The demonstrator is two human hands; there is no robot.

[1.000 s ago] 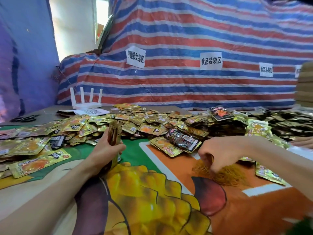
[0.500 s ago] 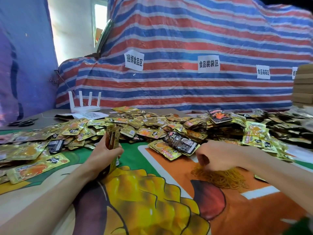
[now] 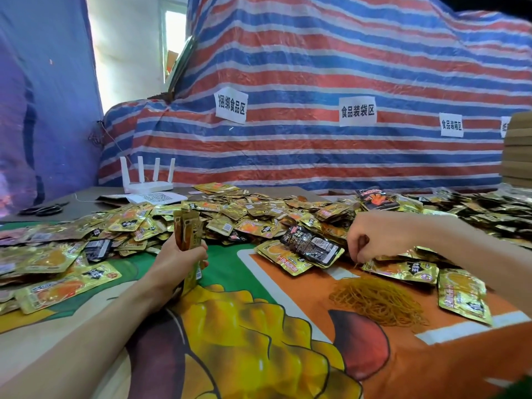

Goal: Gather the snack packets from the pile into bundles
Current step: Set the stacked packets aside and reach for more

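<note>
Stack of packets (image 3: 186,230) gripped upright in left hand (image 3: 172,260), squared for tying; right hand (image 3: 374,237) curled, apparently pinching one rubber band (image 3: 357,264) above near heap (image 3: 377,300).

Two hands (image 3: 175,254), one router (image 3: 146,184), four labels (image 3: 357,110), one rubber-band heap (image 3: 377,300), many packets (image 3: 247,210).

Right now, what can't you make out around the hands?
Head view only.
Packet count in the stack the left hand holds: packets overlap edge-on.
Whether the right hand pinches any rubber bands: curled fingers hide it.
The pile at right: cut off by the frame edge.
Packet print: too small.
</note>
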